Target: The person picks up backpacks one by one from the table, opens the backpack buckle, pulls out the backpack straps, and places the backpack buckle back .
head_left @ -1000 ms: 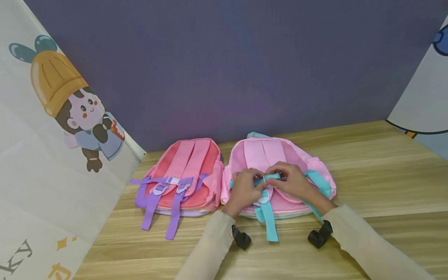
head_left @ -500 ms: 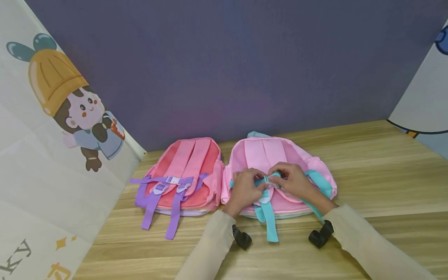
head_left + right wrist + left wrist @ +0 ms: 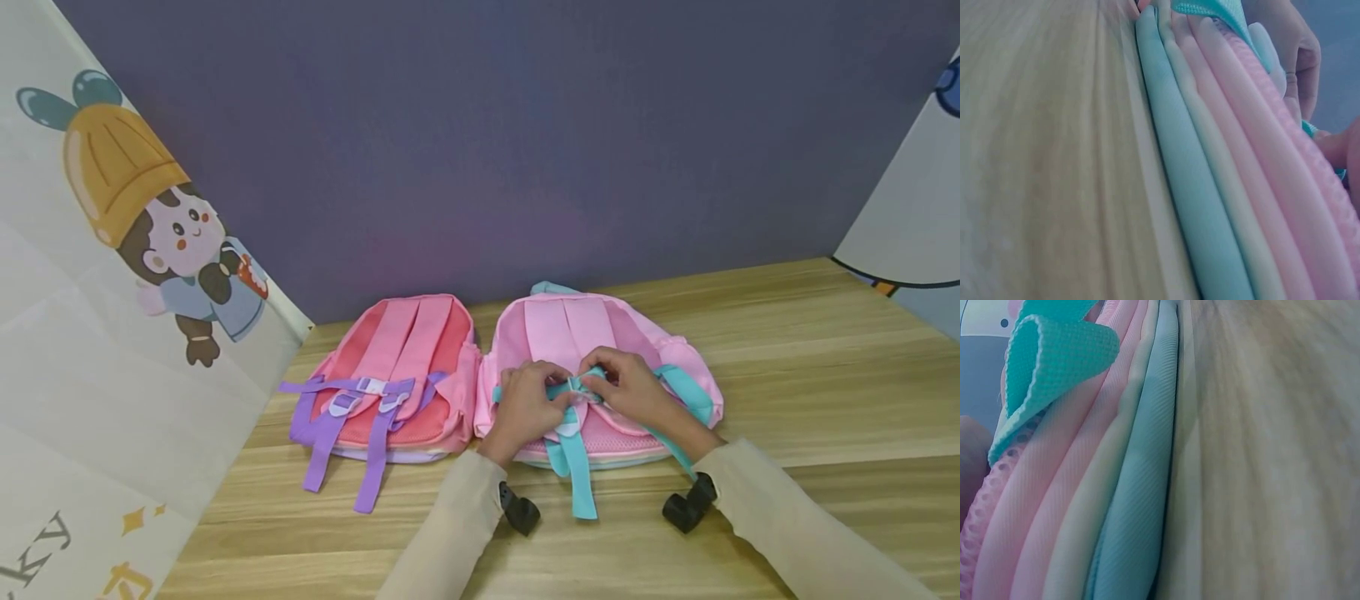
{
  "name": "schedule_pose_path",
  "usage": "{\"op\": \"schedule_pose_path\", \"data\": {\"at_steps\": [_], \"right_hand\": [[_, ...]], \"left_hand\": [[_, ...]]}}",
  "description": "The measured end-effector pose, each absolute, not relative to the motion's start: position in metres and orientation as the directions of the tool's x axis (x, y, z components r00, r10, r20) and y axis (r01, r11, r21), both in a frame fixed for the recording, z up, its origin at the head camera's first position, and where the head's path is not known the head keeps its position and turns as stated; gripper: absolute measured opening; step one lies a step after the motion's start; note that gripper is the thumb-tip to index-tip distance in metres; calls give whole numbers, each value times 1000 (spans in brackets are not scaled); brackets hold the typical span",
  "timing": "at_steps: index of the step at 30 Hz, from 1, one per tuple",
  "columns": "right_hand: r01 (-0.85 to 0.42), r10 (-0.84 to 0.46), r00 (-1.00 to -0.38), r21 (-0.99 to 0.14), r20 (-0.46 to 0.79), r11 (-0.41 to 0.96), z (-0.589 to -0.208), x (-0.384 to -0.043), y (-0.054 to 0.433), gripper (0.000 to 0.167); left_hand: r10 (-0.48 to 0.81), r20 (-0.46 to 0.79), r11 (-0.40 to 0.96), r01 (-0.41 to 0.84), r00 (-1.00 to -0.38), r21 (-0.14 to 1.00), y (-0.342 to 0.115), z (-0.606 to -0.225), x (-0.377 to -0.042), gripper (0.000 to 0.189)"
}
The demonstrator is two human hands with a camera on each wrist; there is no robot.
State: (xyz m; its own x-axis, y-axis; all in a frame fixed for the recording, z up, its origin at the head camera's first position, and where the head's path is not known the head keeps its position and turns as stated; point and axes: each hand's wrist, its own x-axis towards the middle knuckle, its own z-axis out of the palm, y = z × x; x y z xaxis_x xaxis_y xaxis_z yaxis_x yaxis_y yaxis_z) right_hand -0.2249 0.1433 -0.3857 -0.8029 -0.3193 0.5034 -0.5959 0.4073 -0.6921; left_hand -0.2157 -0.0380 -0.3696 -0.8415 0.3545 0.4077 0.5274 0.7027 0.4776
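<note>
A light pink backpack (image 3: 547, 321) lies with its back panel up on the table. Over its middle, my left hand (image 3: 528, 408) pinches a teal strap beside a pale clear buckle (image 3: 576, 384). On the buckle's other side, my right hand (image 3: 630, 387) pinches the strap between thumb and fingers. The fingertips partly cover the buckle, so I cannot tell how it is fastened. A loose teal webbing end (image 3: 579, 483) hangs toward me; the left wrist view shows a folded teal webbing end (image 3: 1079, 359) above the backpack's striped side.
A coral-pink backpack (image 3: 435, 417) touches the light pink one on the left, its purple straps (image 3: 322, 446) joined by a white buckle. Both lie on a wood-grain table (image 3: 810, 400) against a dark wall panel (image 3: 517, 150). A teal shoulder strap (image 3: 686, 392) passes near my right wrist.
My right hand has shifted slightly right with the strap, and more of the clear buckle shows between the hands. My left hand has stayed nearly still. Both backpacks lie as before.
</note>
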Motion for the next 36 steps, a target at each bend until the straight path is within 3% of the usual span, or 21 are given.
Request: {"op": "schedule_pose_path", "data": {"at_steps": [11,18,28,36], "right_hand": [[-555,-324,-829,-741,456,378,-383,-223,143,6],[-575,-328,-813,-752,481,323,-383,-224,143,6],[-548,-288,-836,-739,468,391,-384,-224,142,5],[-567,-306,-823,-731,479,380,-383,-224,142,14]], "left_hand": [[357,409,706,530,-840,470,-38,-370,-216,20],[362,407,707,532,-839,466,-39,-370,-217,20],[362,405,714,529,-839,458,-39,-371,-217,21],[359,400,712,525,-843,467,-38,-371,-217,20]]}}
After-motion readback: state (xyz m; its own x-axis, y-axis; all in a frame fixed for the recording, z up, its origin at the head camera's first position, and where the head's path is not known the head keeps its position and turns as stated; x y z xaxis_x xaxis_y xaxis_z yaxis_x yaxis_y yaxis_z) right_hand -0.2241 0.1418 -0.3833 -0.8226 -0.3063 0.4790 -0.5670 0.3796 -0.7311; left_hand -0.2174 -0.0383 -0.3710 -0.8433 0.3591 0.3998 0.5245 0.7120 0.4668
